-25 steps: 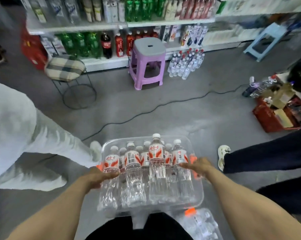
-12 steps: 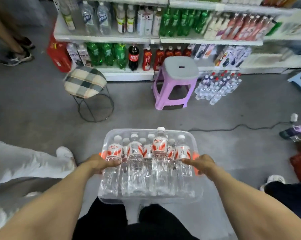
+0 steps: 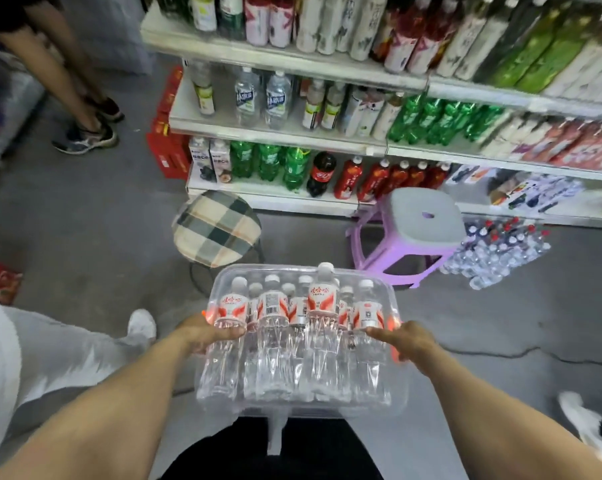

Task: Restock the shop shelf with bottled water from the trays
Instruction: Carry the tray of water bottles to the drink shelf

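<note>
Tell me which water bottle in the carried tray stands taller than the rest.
The bottle second from right in the near row of the tray: its white cap rises above all the other caps.

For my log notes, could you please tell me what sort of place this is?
Probably a small shop: shelves lined with bottled drinks, a water pack on the floor, and a tray of water bottles being carried.

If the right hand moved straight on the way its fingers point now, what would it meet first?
Most likely the rightmost water bottle in the clear tray: the right hand points left, about touching it.
</note>
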